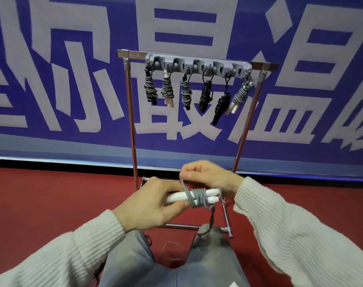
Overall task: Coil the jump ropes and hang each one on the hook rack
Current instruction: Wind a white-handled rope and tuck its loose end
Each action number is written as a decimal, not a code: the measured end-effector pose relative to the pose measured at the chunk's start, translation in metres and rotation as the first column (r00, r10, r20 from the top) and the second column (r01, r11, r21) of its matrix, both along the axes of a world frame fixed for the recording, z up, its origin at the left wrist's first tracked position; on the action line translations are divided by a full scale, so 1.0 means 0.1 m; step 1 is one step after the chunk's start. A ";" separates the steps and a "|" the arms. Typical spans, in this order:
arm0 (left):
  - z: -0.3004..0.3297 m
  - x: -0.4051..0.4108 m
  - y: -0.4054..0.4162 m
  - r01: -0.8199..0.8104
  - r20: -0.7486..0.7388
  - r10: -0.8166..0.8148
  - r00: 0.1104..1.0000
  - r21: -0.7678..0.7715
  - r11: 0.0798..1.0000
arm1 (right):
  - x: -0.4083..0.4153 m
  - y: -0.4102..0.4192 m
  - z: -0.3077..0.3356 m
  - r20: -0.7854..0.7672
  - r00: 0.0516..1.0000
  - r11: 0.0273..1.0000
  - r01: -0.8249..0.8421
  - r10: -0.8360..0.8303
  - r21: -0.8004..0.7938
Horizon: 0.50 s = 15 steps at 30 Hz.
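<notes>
The left hand (153,206) gripped the two white handles (177,197) of a jump rope, held side by side and level at the centre of the view, its fingers hiding their left ends. Grey cord (196,198) was wound in several turns round the middle of the pair. The right hand (207,177), at about 1 o'clock from the handles, pinched the cord with curled fingers; where the cord ran inside that fist could not be seen. A loose length dropped toward 6 o'clock onto the grey trousers (135,262), blurred and hard to follow. At 12 o'clock stood the metal stand (133,125) carrying the grey hook rack (198,64), with six coiled ropes (186,91) hung in a row; the hooks themselves were too small to make out. The hands blocked part of the stand's base. Behind it hung a blue banner (52,141) with large pale characters, cut off at every edge, above a red floor (52,193).
</notes>
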<state>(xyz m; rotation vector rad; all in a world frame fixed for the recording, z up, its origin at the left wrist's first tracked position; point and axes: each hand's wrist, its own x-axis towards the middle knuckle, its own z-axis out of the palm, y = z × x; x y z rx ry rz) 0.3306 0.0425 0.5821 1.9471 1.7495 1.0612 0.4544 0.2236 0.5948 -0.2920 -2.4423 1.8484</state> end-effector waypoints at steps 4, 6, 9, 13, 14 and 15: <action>0.00 -0.05 -0.05 -0.051 0.510 0.064 0.858 -0.040 0.998 | 0.10 -0.20 -0.31 0.055 0.996 0.943 0.083 -0.069 -0.323; -0.02 -0.12 -0.04 -0.021 0.584 0.070 0.808 -0.090 0.996 | 0.10 -0.30 -0.42 0.056 0.988 0.954 0.154 -0.145 -0.257; -0.05 -0.20 0.02 0.035 0.711 0.109 0.695 -0.184 0.982 | 0.13 -0.39 -0.56 -0.029 0.981 0.976 0.193 -0.191 0.102; -0.18 -0.24 0.15 -0.355 0.385 0.407 0.828 -0.202 0.913 | 0.25 -0.39 -0.57 -0.043 0.979 0.608 0.157 -0.199 0.778; -0.26 -0.25 0.19 -0.467 0.149 0.484 0.862 -0.137 0.874 | 0.25 -0.39 -0.50 -0.044 0.979 0.487 0.137 -0.198 0.862; -0.33 -0.24 0.22 -0.525 -0.038 0.524 0.851 -0.099 0.845 | 0.24 -0.38 -0.42 -0.036 0.983 0.383 0.103 -0.180 0.918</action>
